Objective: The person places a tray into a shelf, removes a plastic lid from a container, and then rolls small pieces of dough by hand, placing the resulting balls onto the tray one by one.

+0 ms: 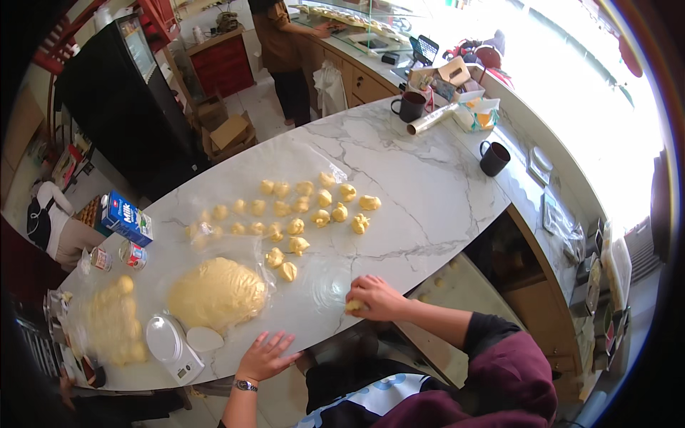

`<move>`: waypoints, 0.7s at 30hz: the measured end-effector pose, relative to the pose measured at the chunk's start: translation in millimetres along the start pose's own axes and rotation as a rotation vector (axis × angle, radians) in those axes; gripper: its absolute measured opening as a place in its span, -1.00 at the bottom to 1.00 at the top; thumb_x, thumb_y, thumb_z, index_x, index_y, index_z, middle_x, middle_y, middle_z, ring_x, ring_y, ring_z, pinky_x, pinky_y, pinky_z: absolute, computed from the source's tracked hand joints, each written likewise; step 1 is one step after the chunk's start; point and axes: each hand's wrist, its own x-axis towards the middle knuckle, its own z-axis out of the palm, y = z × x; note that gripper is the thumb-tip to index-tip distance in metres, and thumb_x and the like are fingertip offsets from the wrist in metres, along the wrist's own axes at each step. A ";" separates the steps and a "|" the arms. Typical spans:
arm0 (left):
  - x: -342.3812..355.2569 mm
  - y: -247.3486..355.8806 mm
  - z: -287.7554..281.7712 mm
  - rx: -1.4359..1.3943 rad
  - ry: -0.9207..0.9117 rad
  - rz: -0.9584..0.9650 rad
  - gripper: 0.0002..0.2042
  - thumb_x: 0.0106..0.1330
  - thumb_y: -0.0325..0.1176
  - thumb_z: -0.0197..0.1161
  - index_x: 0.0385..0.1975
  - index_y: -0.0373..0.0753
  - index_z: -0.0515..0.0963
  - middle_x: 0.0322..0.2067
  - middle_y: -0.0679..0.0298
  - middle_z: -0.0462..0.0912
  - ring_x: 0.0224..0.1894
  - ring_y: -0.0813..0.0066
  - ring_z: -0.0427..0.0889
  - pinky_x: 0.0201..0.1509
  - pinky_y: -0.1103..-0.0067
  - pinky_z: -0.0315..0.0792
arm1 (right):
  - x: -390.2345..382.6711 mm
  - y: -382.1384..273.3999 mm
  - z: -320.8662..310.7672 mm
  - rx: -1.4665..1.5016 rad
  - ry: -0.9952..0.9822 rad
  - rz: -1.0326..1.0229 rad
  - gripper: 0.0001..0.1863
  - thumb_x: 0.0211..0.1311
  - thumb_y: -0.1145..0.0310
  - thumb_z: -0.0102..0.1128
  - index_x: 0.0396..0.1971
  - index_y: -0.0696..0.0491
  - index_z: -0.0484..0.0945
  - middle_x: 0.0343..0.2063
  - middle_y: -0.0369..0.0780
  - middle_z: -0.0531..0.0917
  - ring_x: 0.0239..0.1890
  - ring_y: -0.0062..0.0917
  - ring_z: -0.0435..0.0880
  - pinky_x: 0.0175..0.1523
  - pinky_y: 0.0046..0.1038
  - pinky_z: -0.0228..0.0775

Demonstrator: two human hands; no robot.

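My right hand (pixel 376 298) is closed around a small piece of yellow dough (pixel 354 305), low over the counter near its front edge; the fingers cover most of the piece. My left hand (pixel 267 357) is empty with its fingers spread, resting at the counter's near edge. Beyond it sits a large mound of yellow dough (pixel 217 291), with clear plastic around it. A white kitchen scale (pixel 173 348) and a white rounded scraper (pixel 205 339) lie beside the mound. Several small dough lumps (pixel 296 226) are spread in uneven rows further back on the marble counter (pixel 421 214).
Plastic sheeting covers more dough balls (pixel 118 321) at the left. A milk carton (pixel 127 217) and two tins (pixel 133 255) stand behind them. Dark mugs (pixel 494 158), a wrap roll (pixel 432 119) and boxes (pixel 454 71) occupy the far right. Another person (pixel 280 50) stands beyond the counter.
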 end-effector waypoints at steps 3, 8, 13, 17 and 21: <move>3.7 2.2 6.3 -0.019 0.022 0.015 -0.69 0.14 -0.05 0.27 -0.09 0.33 0.54 0.19 0.48 0.40 0.24 0.47 0.31 0.26 0.30 0.18 | 48.0 2.5 19.1 -0.216 0.302 0.026 -0.80 0.10 0.24 0.26 -0.32 -0.02 0.51 -0.22 -0.19 0.48 -0.11 -0.26 0.49 0.07 -0.31 0.30; -2.7 1.3 10.4 -0.051 0.025 0.005 -0.63 0.09 -0.07 0.27 -0.04 0.30 0.51 0.21 0.45 0.39 0.25 0.44 0.31 0.26 0.29 0.19 | 37.6 -25.6 81.7 0.120 0.091 -0.116 -0.84 0.03 0.38 0.26 -0.43 0.02 0.44 -0.37 -0.21 0.51 -0.18 -0.25 0.52 0.00 -0.32 0.34; 3.5 -0.7 3.4 -0.088 0.032 0.017 -0.70 0.15 -0.09 0.23 -0.08 0.28 0.53 0.22 0.44 0.38 0.24 0.44 0.32 0.25 0.28 0.21 | 12.6 20.1 21.8 -0.157 0.251 0.004 -0.81 0.01 0.44 0.28 -0.50 0.00 0.39 -0.49 -0.25 0.51 -0.34 -0.27 0.54 -0.23 -0.27 0.37; 4.8 1.9 16.0 -0.084 0.070 0.009 -0.74 0.19 -0.12 0.20 -0.10 0.27 0.54 0.21 0.44 0.39 0.25 0.43 0.31 0.26 0.27 0.21 | 78.3 5.8 45.4 -0.046 0.406 0.083 -0.86 0.05 0.40 0.19 -0.46 0.01 0.39 -0.47 -0.20 0.48 -0.30 -0.25 0.50 -0.10 -0.28 0.30; -3.1 0.1 8.1 -0.086 0.072 -0.005 -0.76 0.21 -0.15 0.18 -0.11 0.26 0.55 0.20 0.44 0.40 0.24 0.42 0.33 0.25 0.27 0.22 | 24.3 -20.5 59.1 0.177 0.177 -0.066 -0.86 0.04 0.45 0.16 -0.45 0.03 0.36 -0.50 -0.20 0.48 -0.30 -0.22 0.51 -0.07 -0.30 0.31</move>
